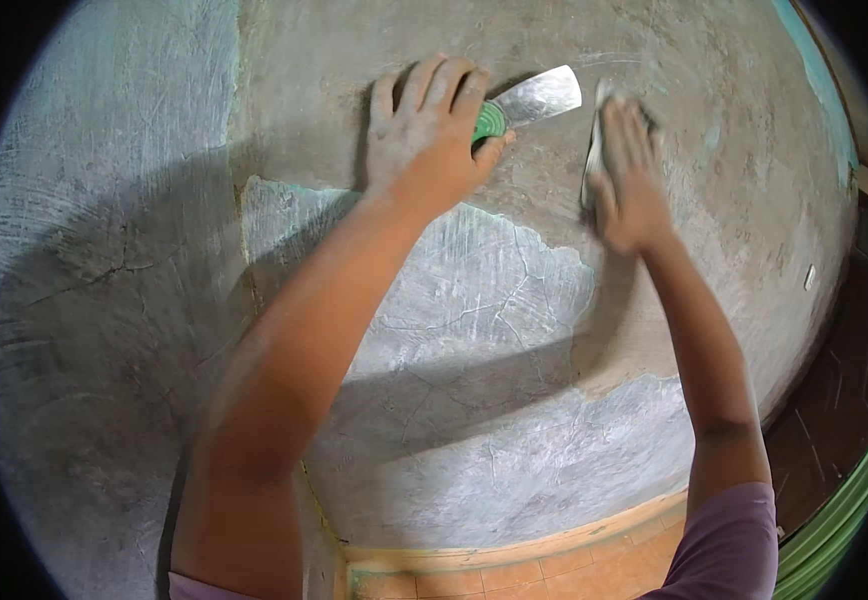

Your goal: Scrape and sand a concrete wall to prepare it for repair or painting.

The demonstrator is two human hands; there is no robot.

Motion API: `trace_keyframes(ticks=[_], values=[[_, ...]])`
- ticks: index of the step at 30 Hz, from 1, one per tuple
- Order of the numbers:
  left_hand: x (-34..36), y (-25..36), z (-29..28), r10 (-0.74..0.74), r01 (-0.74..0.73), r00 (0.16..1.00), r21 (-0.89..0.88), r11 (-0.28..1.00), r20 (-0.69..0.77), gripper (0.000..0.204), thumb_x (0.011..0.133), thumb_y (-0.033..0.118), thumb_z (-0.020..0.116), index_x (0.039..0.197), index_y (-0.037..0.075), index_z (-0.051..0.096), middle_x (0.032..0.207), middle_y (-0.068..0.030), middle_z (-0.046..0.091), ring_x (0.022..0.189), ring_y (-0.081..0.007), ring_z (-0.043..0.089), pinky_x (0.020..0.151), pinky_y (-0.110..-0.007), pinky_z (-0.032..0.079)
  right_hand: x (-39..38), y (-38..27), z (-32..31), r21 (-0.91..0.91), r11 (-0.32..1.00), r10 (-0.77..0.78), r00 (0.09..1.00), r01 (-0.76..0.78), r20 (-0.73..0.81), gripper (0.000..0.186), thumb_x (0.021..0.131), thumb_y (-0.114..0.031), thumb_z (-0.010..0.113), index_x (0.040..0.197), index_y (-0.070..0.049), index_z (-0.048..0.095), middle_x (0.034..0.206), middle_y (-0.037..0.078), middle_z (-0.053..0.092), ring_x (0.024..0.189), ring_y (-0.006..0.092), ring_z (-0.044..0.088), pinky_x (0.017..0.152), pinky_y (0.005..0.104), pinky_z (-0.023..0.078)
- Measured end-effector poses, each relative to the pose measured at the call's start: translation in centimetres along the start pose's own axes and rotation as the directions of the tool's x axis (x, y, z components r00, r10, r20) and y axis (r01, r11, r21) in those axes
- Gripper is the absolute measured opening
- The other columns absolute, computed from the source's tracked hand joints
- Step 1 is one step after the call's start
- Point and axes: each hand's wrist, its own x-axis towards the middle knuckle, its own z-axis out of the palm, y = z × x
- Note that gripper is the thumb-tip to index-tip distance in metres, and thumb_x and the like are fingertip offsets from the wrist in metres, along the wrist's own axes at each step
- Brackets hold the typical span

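The left hand is closed around the green handle of a flat steel putty knife, its blade laid on the grey plaster wall near the top. The right hand presses a second blade-like tool just beside it. By the look of it, bare brown plaster surrounds both hands; the whitish skim coat below remains to be scraped.

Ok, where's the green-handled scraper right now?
In the head view, upper centre: the scraper is in the left hand, blade flat against the wall, just left of the right hand.
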Motion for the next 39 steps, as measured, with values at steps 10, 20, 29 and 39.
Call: trace_keyframes(ticks=[10,20,29,39], values=[[-0.5,-1.3,0.6,-0.072,0.073,0.997,-0.033,0.997,0.038,0.060,0.087,0.047,0.064,0.134,0.012,0.055,0.143,-0.0031,0.046,0.140,-0.0238,0.032,0.117,-0.052,0.018,-6.0,-3.4,0.7,0.000,1.000,-0.009,0.996,0.009,0.088,0.066,0.099,-0.039,0.031,0.153,-0.001,0.018,0.160,0.017,0.017,0.149,0.0352,0.011,0.119,0.0512,0.004],[-0.9,-1.6,0.8,-0.078,0.078,0.997,-0.026,0.997,0.012,0.059,0.089,0.049,0.061,0.135,0.012,0.055,0.146,-0.0038,0.046,0.140,-0.0258,0.035,0.116,-0.052,0.020,-4.8,-5.5,2.2,-0.066,0.995,0.070,0.998,-0.070,-0.001,0.066,0.101,-0.040,0.028,0.153,-0.002,0.017,0.160,0.016,0.017,0.149,0.0340,0.010,0.119,0.0515,0.006],[-0.3,-0.8,0.8,-0.092,0.093,0.995,-0.047,0.995,0.031,0.061,0.088,0.048,0.061,0.136,0.011,0.054,0.146,-0.0023,0.045,0.141,-0.0230,0.031,0.118,-0.051,0.015,0.4,-2.4,2.4,0.041,0.955,0.296,0.939,-0.294,-0.174,0.070,0.097,-0.039,0.032,0.155,-0.004,0.013,0.161,0.016,0.011,0.149,0.0352,0.008,0.118,0.0559,0.002],[-0.2,-0.4,0.6,-0.094,0.094,0.996,-0.053,0.994,0.002,0.063,0.088,0.047,0.062,0.134,0.005,0.054,0.145,-0.0049,0.047,0.138,-0.0272,0.036,0.115,-0.053,0.021,4.0,-2.1,0.8,-0.001,0.944,0.326,0.930,-0.331,-0.169,0.066,0.098,-0.031,0.031,0.154,-0.003,0.013,0.161,0.016,0.012,0.150,0.0333,0.007,0.118,0.0562,0.000]])
